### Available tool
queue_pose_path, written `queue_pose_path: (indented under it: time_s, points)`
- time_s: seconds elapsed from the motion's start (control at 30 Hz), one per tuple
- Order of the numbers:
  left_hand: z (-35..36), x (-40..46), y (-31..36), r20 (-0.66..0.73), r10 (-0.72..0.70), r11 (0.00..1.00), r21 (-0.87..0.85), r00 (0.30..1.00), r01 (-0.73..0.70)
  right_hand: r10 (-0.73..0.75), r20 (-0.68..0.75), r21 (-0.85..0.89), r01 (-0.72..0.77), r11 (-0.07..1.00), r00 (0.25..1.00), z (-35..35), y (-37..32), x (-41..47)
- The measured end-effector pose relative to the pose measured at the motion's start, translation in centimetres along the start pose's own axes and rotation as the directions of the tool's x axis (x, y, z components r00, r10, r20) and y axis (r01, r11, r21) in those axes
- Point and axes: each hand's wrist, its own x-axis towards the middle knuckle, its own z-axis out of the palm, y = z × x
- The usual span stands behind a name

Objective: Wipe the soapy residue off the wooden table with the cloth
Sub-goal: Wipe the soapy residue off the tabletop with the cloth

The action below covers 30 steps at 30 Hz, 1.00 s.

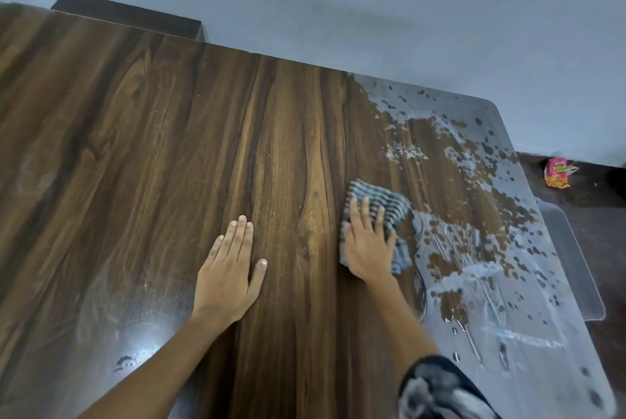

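A dark wooden table (169, 147) fills most of the view. White soapy residue (491, 266) covers its right side in streaks and spots, from the far corner down to the near edge. A grey-and-white striped cloth (381, 205) lies on the wood at the left border of the soapy area. My right hand (367, 246) presses flat on the cloth, fingers spread over it. My left hand (230, 269) rests flat on bare wood to the left of the cloth, palm down, fingers together, holding nothing.
A faint hazy patch (135, 317) shows on the near left of the table. A dark box-like piece of furniture (128, 17) stands behind the far left edge. A pink snack packet (557, 173) lies on the floor to the right. A grey wall rises behind.
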Motion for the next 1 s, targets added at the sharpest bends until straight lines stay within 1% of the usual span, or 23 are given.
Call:
queue_pose_path:
  time_s: [0.07, 0.17, 0.27, 0.33, 0.4, 0.47, 0.53, 0.6, 0.67, 0.73, 0.83, 0.9, 1.0]
  points:
    - [-0.1, -0.5, 0.1, -0.001, 0.004, 1.000, -0.004, 1.000, -0.004, -0.118, 0.022, -0.009, 0.118, 0.993, 0.993, 0.4, -3.3, -0.1]
    - [-0.1, -1.4, 0.2, -0.008, 0.010, 1.000, -0.016, 1.000, -0.010, -0.309, -0.004, 0.001, 0.309, 0.951, 0.951, 2.7, -5.5, -4.4]
    - [0.0, -2.0, 0.5, -0.010, -0.004, 1.000, -0.012, 1.000, 0.004, -0.431, -0.019, -0.014, 0.430, 0.902, 0.902, 4.7, -3.6, -10.7]
    - [0.2, -2.4, 0.6, -0.010, -0.021, 1.000, -0.005, 1.000, 0.021, -0.463, 0.021, -0.030, 0.464, 0.886, 0.886, 5.3, -0.6, -14.0]
    - [0.4, -2.9, 0.9, -0.009, -0.037, 0.999, -0.011, 0.999, 0.037, -0.419, 0.036, -0.083, 0.420, 0.904, 0.907, 5.2, 3.1, -15.8]
    - [0.5, -3.7, 1.3, -0.004, -0.049, 0.999, -0.022, 0.999, 0.049, -0.278, 0.042, -0.077, 0.280, 0.957, 0.960, 4.2, 6.2, -15.6]
    - [0.6, -4.6, 1.8, -0.005, -0.063, 0.998, -0.022, 0.998, 0.063, -0.156, 0.035, -0.039, 0.157, 0.987, 0.987, 3.3, 7.7, -13.1]
    - [0.7, -5.5, 2.3, -0.003, -0.081, 0.997, -0.015, 0.997, 0.081, -0.063, 0.024, 0.012, 0.063, 0.998, 0.998, 2.6, 6.7, -10.0]
    - [0.7, -6.5, 2.8, -0.001, -0.100, 0.995, -0.016, 0.995, 0.100, -0.056, 0.021, 0.011, 0.056, 0.998, 0.998, 2.3, 3.9, -8.2]
    - [0.7, -7.5, 3.4, 0.005, -0.108, 0.994, -0.013, 0.994, 0.108, -0.167, 0.041, 0.020, 0.167, 0.986, 0.985, 2.6, 0.9, -8.8]
    - [0.7, -8.6, 3.8, 0.010, -0.106, 0.994, -0.010, 0.994, 0.107, -0.373, 0.025, 0.011, 0.373, 0.928, 0.927, 4.7, -0.9, -13.1]
    - [0.8, -9.4, 4.1, 0.010, -0.101, 0.995, -0.003, 0.995, 0.101, -0.453, -0.005, -0.032, 0.453, 0.891, 0.891, 5.9, -0.3, -16.3]
    - [1.1, -10.9, 4.7, 0.017, -0.107, 0.994, -0.005, 0.994, 0.107, -0.528, 0.027, -0.061, 0.529, 0.847, 0.849, 7.2, 2.6, -20.2]
